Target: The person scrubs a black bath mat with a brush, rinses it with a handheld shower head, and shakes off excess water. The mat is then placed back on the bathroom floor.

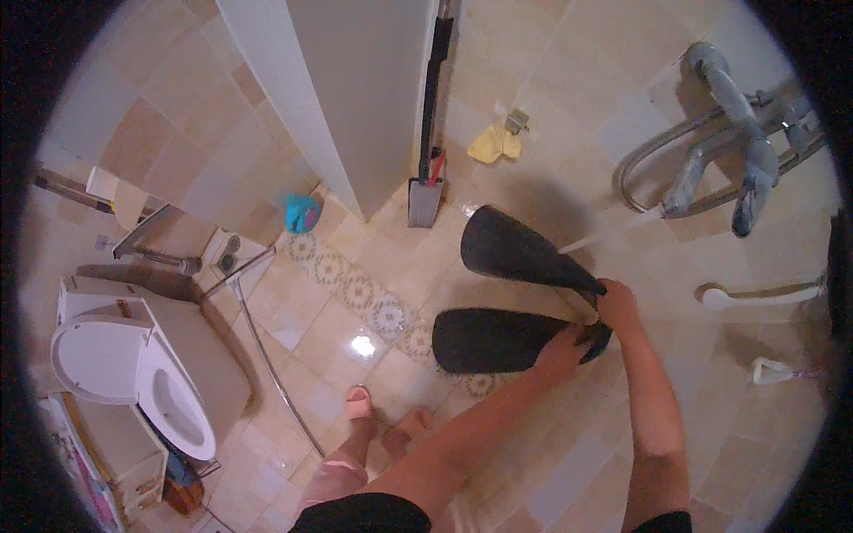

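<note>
A black piece with two long rounded lobes, an upper lobe (510,245) and a lower lobe (492,340), hangs over the tiled floor. I cannot tell its material or exact kind. My right hand (617,308) grips the narrow end where the lobes meet. On the lower lobe, close to that narrow end, my left hand (562,354) has its fingers closed over the edge. From the metal wall mixer tap (750,143), a stream of water (610,234) runs down to the upper lobe.
A toilet (176,406) with its lid raised stands at left, beside a long metal pole (270,373). A flat-headed mop (424,202) leans by the partition wall (356,86). A yellow cloth (495,143) hangs on the wall; a blue item (303,213) sits in the corner. The tiles shine.
</note>
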`<action>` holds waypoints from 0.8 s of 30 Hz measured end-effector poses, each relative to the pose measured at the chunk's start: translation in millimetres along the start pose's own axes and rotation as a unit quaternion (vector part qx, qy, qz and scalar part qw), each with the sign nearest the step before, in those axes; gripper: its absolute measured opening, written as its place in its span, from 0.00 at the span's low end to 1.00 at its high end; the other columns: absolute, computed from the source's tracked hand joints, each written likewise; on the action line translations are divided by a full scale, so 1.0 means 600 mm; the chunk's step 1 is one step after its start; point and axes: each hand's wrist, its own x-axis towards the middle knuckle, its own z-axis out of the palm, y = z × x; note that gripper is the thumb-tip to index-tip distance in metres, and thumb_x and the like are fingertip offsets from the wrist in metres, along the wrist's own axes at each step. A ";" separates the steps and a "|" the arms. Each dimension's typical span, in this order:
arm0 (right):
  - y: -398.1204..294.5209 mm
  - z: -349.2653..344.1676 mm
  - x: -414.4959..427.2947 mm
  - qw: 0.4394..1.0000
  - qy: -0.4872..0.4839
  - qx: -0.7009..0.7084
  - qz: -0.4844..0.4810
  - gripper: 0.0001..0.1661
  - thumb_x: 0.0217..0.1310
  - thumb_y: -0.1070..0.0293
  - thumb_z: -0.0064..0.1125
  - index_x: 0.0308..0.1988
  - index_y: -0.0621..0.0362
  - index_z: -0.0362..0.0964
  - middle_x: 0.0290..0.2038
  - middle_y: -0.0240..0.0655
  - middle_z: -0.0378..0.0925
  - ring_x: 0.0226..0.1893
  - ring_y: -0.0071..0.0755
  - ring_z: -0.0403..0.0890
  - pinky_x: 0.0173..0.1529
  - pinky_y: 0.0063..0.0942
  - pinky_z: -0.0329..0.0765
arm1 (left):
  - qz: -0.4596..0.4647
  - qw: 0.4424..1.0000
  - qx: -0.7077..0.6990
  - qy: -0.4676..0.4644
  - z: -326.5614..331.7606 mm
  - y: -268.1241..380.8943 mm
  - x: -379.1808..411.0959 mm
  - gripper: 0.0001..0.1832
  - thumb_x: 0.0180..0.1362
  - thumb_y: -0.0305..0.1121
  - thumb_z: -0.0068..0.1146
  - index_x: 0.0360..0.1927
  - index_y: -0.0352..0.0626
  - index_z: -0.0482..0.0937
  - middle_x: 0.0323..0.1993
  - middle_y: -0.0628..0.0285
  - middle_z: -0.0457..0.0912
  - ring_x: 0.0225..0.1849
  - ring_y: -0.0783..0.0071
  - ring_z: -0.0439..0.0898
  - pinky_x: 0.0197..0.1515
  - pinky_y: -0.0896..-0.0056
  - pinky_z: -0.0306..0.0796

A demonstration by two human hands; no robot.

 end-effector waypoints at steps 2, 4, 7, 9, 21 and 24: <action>0.020 0.014 -0.002 0.998 0.009 0.053 0.020 0.16 0.42 0.71 0.49 0.37 0.58 0.70 0.33 0.46 0.73 0.36 0.48 0.73 0.40 0.37 0.70 | -0.028 0.997 -0.075 -0.016 -0.003 -0.014 -0.001 0.22 0.49 0.40 0.46 0.46 0.40 0.66 0.54 0.46 0.58 0.56 0.54 0.60 0.57 0.61 0.54; 0.039 0.005 -0.006 0.997 0.008 0.073 0.038 0.19 0.40 0.73 0.50 0.39 0.59 0.69 0.34 0.47 0.73 0.37 0.47 0.74 0.40 0.37 0.70 | -0.047 0.990 -0.133 -0.025 -0.016 -0.029 0.006 0.25 0.50 0.44 0.46 0.50 0.40 0.63 0.54 0.48 0.60 0.54 0.55 0.61 0.56 0.63 0.56; 0.017 -0.032 -0.031 0.993 -0.004 0.112 0.047 0.20 0.39 0.77 0.49 0.40 0.58 0.69 0.35 0.46 0.73 0.38 0.46 0.73 0.42 0.34 0.69 | -0.243 0.791 -0.561 -0.033 -0.117 -0.040 0.035 0.30 0.51 0.50 0.46 0.53 0.41 0.59 0.52 0.50 0.63 0.52 0.56 0.64 0.54 0.62 0.58; 0.021 -0.034 -0.047 0.980 0.006 0.191 0.061 0.20 0.41 0.77 0.49 0.40 0.56 0.69 0.37 0.45 0.72 0.39 0.48 0.72 0.43 0.31 0.68 | -0.318 0.585 -0.746 0.000 -0.122 -0.056 0.065 0.32 0.50 0.54 0.45 0.52 0.42 0.59 0.50 0.52 0.65 0.51 0.57 0.64 0.53 0.60 0.59; 0.118 -0.038 -0.161 0.994 0.082 0.016 -0.067 0.32 0.36 0.79 0.53 0.48 0.45 0.65 0.37 0.42 0.73 0.35 0.45 0.75 0.38 0.33 0.72 | -0.346 0.345 -0.839 0.238 -0.114 -0.141 0.127 0.24 0.42 0.38 0.58 0.44 0.43 0.66 0.39 0.55 0.71 0.40 0.55 0.71 0.41 0.46 0.65; 0.128 -0.027 -0.159 0.993 0.090 0.064 -0.037 0.34 0.35 0.78 0.54 0.48 0.42 0.65 0.37 0.41 0.74 0.34 0.44 0.75 0.38 0.33 0.72 | -0.391 0.323 -0.808 0.300 -0.079 -0.173 0.131 0.18 0.42 0.29 0.54 0.39 0.38 0.69 0.35 0.54 0.73 0.36 0.56 0.73 0.39 0.51 0.68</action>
